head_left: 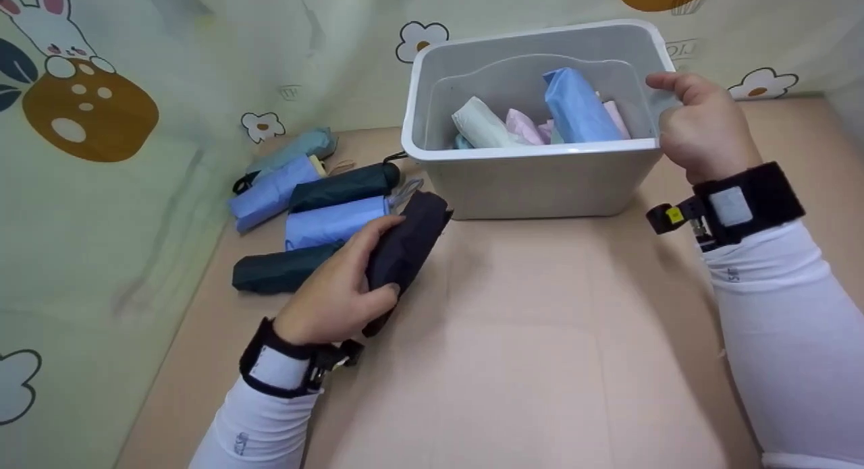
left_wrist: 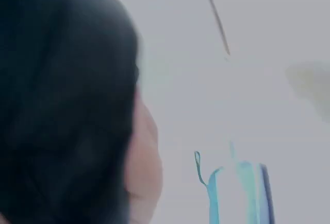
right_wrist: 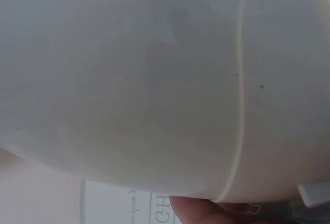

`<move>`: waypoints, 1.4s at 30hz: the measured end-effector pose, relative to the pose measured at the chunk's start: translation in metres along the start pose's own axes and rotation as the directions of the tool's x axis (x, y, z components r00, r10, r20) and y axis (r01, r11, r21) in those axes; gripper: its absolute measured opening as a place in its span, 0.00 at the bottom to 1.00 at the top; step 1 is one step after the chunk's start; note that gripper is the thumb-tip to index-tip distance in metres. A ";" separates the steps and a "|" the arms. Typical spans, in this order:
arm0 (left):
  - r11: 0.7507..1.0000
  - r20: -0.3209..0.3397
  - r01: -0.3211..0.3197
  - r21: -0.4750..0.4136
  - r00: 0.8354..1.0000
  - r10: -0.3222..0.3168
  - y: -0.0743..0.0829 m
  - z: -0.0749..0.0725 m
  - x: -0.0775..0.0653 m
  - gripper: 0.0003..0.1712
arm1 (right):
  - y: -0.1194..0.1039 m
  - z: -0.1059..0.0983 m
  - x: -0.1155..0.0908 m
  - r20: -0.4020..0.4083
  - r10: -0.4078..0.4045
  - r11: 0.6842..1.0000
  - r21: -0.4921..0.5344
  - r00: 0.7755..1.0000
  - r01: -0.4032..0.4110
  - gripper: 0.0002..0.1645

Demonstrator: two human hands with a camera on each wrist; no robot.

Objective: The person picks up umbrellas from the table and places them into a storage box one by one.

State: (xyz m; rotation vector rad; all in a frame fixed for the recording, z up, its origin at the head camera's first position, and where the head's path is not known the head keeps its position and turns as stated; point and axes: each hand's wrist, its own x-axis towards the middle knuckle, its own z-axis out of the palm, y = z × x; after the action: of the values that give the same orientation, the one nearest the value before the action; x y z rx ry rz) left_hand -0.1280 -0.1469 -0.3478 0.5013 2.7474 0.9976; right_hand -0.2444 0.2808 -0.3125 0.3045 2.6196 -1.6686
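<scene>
In the head view my left hand (head_left: pixel 334 297) grips a black folded umbrella (head_left: pixel 413 243), tilted, just in front of the bin's left corner. That umbrella (left_wrist: pixel 62 105) looms dark and blurred in the left wrist view, with part of the hand (left_wrist: pixel 144 157) behind it. My right hand (head_left: pixel 709 128) holds the right rim of a white plastic bin (head_left: pixel 533 185), index finger stretched along the edge. The bin's wall (right_wrist: pixel 129 90) fills most of the right wrist view. Inside lie a blue folded umbrella (head_left: pixel 584 108), a pale green one (head_left: pixel 486 123) and pink ones (head_left: pixel 523 126), partly hidden by the front wall.
Left of the bin, several folded umbrellas lie side by side: a teal one (head_left: pixel 307 145), a blue one (head_left: pixel 277 192), a dark green one (head_left: pixel 347 187), another blue one (head_left: pixel 334 225) and another dark green one (head_left: pixel 280 273). A patterned curtain (head_left: pixel 169 253) borders the table (head_left: pixel 513 361).
</scene>
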 end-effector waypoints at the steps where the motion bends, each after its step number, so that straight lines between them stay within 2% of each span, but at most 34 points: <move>1: 0.998 -0.011 -0.028 -0.064 1.000 0.028 0.001 -0.001 0.000 0.49 | 0.000 0.000 0.000 0.000 0.004 1.000 -0.001 1.000 -0.004 0.47; 3: 0.979 -0.042 -0.082 -0.188 0.996 0.075 0.003 -0.002 -0.001 0.49 | 0.000 0.000 -0.001 -0.002 0.011 1.000 0.001 1.000 -0.011 0.47; 5: 0.947 -0.077 -0.127 -0.296 0.991 0.108 0.004 -0.003 0.000 0.49 | -0.001 0.001 -0.001 -0.004 0.013 1.000 0.005 1.000 -0.013 0.47; 7: 0.916 -0.119 -0.165 -0.365 0.984 0.130 0.005 -0.004 0.001 0.49 | -0.001 0.002 -0.002 -0.006 0.010 1.000 0.010 1.000 -0.010 0.47; 11: 0.893 -0.179 -0.208 -0.400 0.973 0.147 0.010 -0.008 0.010 0.48 | -0.001 0.003 -0.003 -0.013 0.007 1.000 0.004 1.000 -0.007 0.47; 15: 0.899 -0.201 -0.206 -0.385 0.970 0.136 0.019 -0.016 0.024 0.49 | -0.001 0.004 -0.004 -0.021 0.009 1.000 -0.005 1.000 -0.009 0.46; 17: 0.917 -0.214 -0.203 -0.343 0.968 0.135 0.025 -0.021 0.033 0.49 | -0.002 0.005 -0.004 -0.024 0.004 1.000 -0.004 1.000 -0.004 0.46; 21: 0.961 -0.259 -0.219 -0.171 0.951 0.171 0.035 -0.033 0.054 0.48 | -0.002 0.009 -0.004 -0.031 -0.004 1.000 -0.014 1.000 0.003 0.45; 24: 0.972 -0.277 -0.230 -0.048 0.938 0.209 0.044 -0.042 0.072 0.46 | -0.002 0.011 -0.004 -0.034 -0.003 1.000 -0.019 0.999 0.002 0.44; 28: 0.975 -0.258 -0.210 0.072 0.941 0.221 0.056 -0.050 0.093 0.44 | -0.002 0.013 -0.004 -0.024 0.001 1.000 -0.012 1.000 -0.001 0.45; 30: 0.969 -0.248 -0.192 0.155 0.942 0.226 0.063 -0.052 0.102 0.44 | -0.002 0.014 -0.004 -0.022 0.001 1.000 -0.015 1.000 -0.001 0.44; 34: 0.941 -0.237 -0.157 0.298 0.943 0.232 0.076 -0.051 0.121 0.43 | -0.002 0.014 -0.005 -0.027 0.004 1.000 -0.018 1.000 -0.004 0.44; 38: 0.918 -0.221 -0.130 0.375 0.949 0.225 0.081 -0.048 0.138 0.42 | -0.002 0.016 -0.006 -0.031 0.001 1.000 -0.001 1.000 -0.001 0.43; 42: 0.891 -0.211 -0.127 0.435 0.948 0.238 0.080 -0.043 0.153 0.42 | -0.003 0.018 -0.006 -0.034 -0.011 1.000 0.010 0.999 0.011 0.43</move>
State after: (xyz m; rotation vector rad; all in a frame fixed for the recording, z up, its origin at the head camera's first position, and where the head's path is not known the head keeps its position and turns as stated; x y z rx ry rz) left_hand -0.2618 -0.0578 -0.2710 0.7565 3.2185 0.5275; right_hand -0.2403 0.2622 -0.3174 0.3223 2.6426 -1.6960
